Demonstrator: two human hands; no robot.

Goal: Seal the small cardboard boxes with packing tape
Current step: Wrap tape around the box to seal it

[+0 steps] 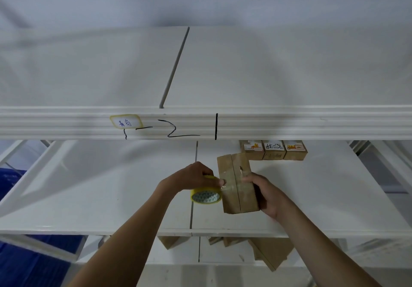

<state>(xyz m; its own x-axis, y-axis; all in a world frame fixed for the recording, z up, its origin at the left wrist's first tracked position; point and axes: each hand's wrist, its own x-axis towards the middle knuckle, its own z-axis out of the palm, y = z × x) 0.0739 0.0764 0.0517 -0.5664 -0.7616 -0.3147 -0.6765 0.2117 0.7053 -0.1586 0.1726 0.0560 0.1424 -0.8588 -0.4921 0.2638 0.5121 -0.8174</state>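
Note:
A small brown cardboard box (234,170) lies on the white middle shelf (111,186), its two top flaps meeting along a centre seam. My left hand (191,178) grips a yellow-rimmed roll of clear packing tape (206,195) against the box's left side, thumb on the tape at the box edge. A clear strip of tape runs from the roll across the box top. My right hand (265,194) holds the box's right side, its fingertips pressing on the top near the seam.
Three small labelled boxes (273,150) stand in a row at the back of the shelf, just behind the box. The upper shelf's front rail (289,123) overhangs the work area. More cardboard boxes (267,251) lie on the shelf below. Blue material (29,262) shows at lower left.

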